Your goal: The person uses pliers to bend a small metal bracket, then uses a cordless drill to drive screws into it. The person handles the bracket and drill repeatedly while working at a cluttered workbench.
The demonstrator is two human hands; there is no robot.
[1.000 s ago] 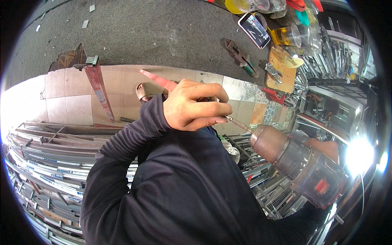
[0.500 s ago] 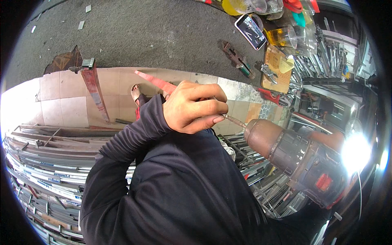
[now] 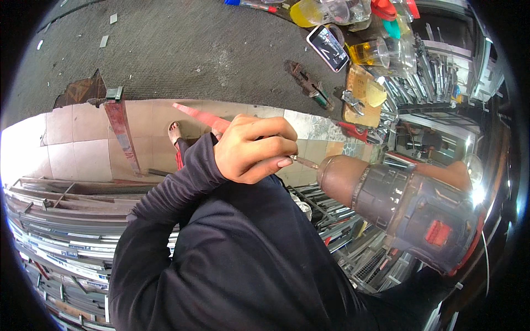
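My left hand is closed around a flat, tapered red strip, whose pointed end sticks out to the left. Its thumb and fingertips meet the thin bit of a worn cordless drill. Whether they pinch the bit or something at its tip is hidden. The drill points left, with a brown nose and a dark body bearing a red patch. On its far side, part of my right hand shows wrapped about the drill; most of its fingers are hidden.
Beyond my hands is a bench with grey carpet, torn at its front left edge. On it lie a phone, pliers, a rusty green tool and plastic tubs. Metal profiles are racked at left; more are at right.
The view has shifted slightly, so the bench things sit a little further left. The drill appears a bit more level and more of its rear shows. Both hands keep their hold.
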